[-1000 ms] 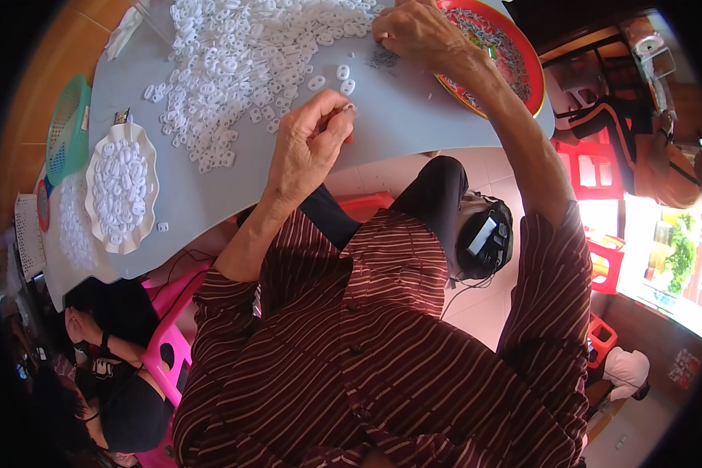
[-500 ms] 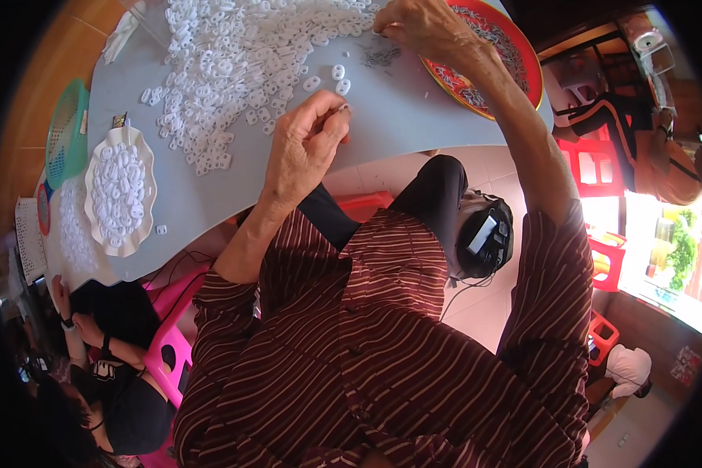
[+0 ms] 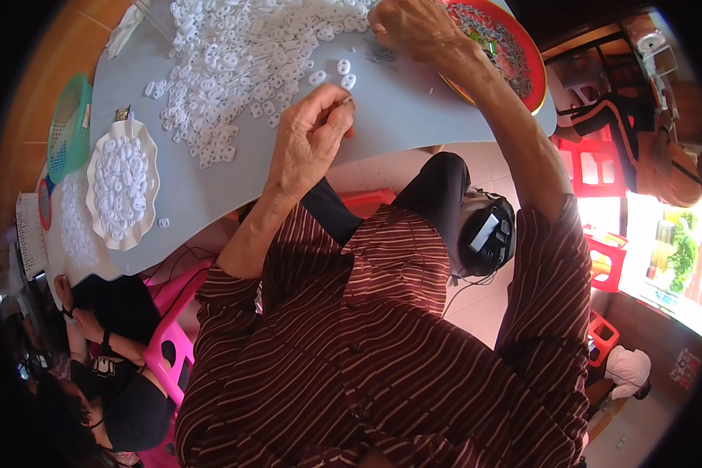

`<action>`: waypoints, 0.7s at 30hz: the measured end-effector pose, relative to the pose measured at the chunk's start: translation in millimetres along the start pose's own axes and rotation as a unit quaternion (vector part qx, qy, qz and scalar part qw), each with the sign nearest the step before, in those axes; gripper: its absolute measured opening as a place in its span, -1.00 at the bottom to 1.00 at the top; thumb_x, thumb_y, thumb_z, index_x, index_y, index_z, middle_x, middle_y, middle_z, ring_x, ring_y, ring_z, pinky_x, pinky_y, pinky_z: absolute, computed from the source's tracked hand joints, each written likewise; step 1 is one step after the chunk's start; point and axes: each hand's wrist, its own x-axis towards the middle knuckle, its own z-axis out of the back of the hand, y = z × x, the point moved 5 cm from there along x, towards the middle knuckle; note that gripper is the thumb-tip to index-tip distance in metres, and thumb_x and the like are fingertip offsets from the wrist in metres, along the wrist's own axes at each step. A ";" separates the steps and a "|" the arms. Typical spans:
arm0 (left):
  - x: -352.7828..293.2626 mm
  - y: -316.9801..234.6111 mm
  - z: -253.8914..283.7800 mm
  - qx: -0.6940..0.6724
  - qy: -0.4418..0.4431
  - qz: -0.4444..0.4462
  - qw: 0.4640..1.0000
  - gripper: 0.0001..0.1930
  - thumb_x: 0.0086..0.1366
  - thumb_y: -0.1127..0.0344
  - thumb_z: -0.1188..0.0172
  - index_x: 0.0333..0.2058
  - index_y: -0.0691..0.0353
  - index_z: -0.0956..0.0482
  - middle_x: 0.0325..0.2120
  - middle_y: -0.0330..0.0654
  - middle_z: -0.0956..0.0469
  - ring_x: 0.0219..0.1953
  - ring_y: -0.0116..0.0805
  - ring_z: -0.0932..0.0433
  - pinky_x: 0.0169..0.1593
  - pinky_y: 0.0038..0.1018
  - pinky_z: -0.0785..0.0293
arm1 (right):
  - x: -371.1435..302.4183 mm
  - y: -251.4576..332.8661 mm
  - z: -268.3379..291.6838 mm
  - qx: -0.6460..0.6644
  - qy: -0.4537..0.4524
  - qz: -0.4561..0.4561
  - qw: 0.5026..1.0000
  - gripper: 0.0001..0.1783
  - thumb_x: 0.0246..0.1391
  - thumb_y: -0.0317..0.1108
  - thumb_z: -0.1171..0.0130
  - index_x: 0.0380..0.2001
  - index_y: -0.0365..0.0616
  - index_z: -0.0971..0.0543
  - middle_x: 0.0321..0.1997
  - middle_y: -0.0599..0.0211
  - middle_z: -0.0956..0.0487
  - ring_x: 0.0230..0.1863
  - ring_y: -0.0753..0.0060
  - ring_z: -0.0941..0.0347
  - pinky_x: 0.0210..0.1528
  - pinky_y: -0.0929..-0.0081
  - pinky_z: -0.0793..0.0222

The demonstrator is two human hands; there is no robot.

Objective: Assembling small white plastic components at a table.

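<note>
My left hand point(image 3: 310, 139) is closed in a pinch above the table's near edge, with a tiny piece at its fingertips too small to name. Just beyond it lie three white oval plastic pieces point(image 3: 348, 80) with two holes each. At the far side my right hand point(image 3: 415, 30) has its fingers curled down by the right end of a big heap of white plastic pieces point(image 3: 234, 62). Whatever it holds is hidden. Close under that hand is a small pile of thin grey metal pins point(image 3: 381, 54). A red tray point(image 3: 532, 47) with many more pins lies partly beneath my right forearm.
On the left of the grey table point(image 3: 203, 187) stand a scalloped white dish point(image 3: 154, 195) full of white pieces and a green basket point(image 3: 69, 125). A person point(image 3: 125, 374) sits at the lower left near a pink chair point(image 3: 168, 347). Red stools point(image 3: 597, 168) stand to the right.
My right hand has shifted slightly left toward the white heap's end. The left hand keeps its pinch, and the whole view has moved a little.
</note>
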 end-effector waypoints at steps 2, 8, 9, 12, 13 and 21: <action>-0.1 2.4 1.5 -0.020 -0.002 0.004 1.000 -0.88 0.24 0.38 -0.05 -0.38 0.33 -0.47 -0.65 -0.32 -0.41 -0.56 -0.64 -0.36 -0.45 -0.64 -0.30 | 5.7 4.4 12.0 0.112 0.119 -0.105 0.981 -0.88 -0.01 -0.42 -0.09 -0.45 -0.27 -0.51 -0.50 0.18 -0.52 -0.50 0.23 -0.46 -0.37 0.26 -0.41; 1.1 6.0 5.4 -0.036 -0.024 0.006 0.999 -0.80 0.27 0.28 -0.03 -0.38 0.32 -0.49 -0.63 -0.32 -0.46 -0.53 -0.64 -0.36 -0.40 -0.65 -0.29 | -38.3 39.3 17.7 0.479 -0.023 -0.295 0.826 -0.75 -0.16 -0.37 -0.21 -0.35 -0.25 -0.62 -0.55 0.25 -0.58 -0.50 0.49 -0.51 -0.40 0.55 -0.44; 1.4 5.1 4.5 -0.045 -0.022 0.008 0.999 -0.79 0.28 0.27 -0.04 -0.38 0.31 -0.50 -0.63 -0.33 -0.46 -0.53 -0.64 -0.35 -0.40 -0.65 -0.28 | -50.5 45.3 10.2 0.548 0.006 -0.352 0.759 -0.75 -0.15 -0.36 -0.21 -0.34 -0.24 -0.63 -0.58 0.31 -0.57 -0.52 0.58 -0.48 -0.43 0.60 -0.42; 2.7 2.5 -2.7 -0.040 -0.010 0.011 0.999 -0.79 0.28 0.26 -0.05 -0.38 0.30 -0.50 -0.64 -0.33 -0.45 -0.54 -0.64 -0.34 -0.42 -0.66 -0.26 | -70.4 54.7 3.6 0.646 -0.034 -0.372 0.666 -0.85 0.07 -0.38 -0.19 -0.34 -0.25 -0.59 -0.47 0.48 -0.54 -0.47 0.70 -0.38 -0.36 0.71 -0.35; 3.1 2.0 -4.8 -0.025 -0.005 0.012 1.000 -0.79 0.27 0.26 -0.05 -0.38 0.30 -0.50 -0.64 -0.33 -0.45 -0.55 -0.64 -0.33 -0.42 -0.65 -0.26 | -73.9 54.5 2.9 0.693 -0.084 -0.374 0.611 -0.84 0.08 -0.36 -0.20 -0.34 -0.24 -0.59 -0.46 0.50 -0.54 -0.46 0.70 -0.37 -0.36 0.72 -0.34; 4.3 1.6 -18.5 -0.050 -0.029 -0.007 0.998 -0.81 0.28 0.29 -0.05 -0.38 0.33 -0.48 -0.63 -0.33 -0.45 -0.53 -0.63 -0.37 -0.41 -0.64 -0.31 | -77.0 59.4 2.6 0.718 -0.119 -0.324 0.604 -0.85 0.09 -0.38 -0.19 -0.27 -0.17 -0.57 -0.41 0.55 -0.54 -0.39 0.73 -0.37 -0.26 0.71 -0.35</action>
